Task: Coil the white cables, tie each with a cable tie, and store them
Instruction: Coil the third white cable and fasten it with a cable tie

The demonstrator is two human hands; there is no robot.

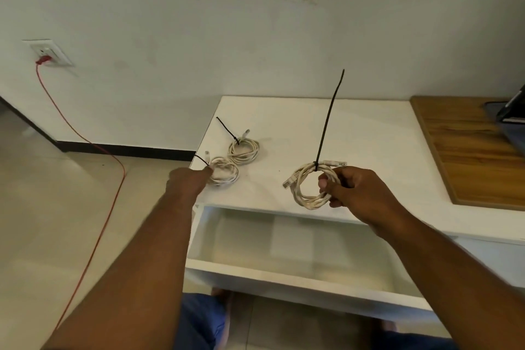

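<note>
Three coiled white cables are over the white desk top, each bound with a black cable tie. My right hand grips the right coil just above the desk; its long tie tail sticks straight up. My left hand pinches the near-left coil at its tied edge, close to the desk's left edge. The third coil lies untouched behind it, its tie tail pointing up-left. Below the desk's front edge a white drawer stands pulled out, with nothing visible inside.
A wooden board lies on the desk at the right, with a dark object at its far corner. A red cord runs from a wall socket down across the tiled floor at the left. My knees show under the drawer.
</note>
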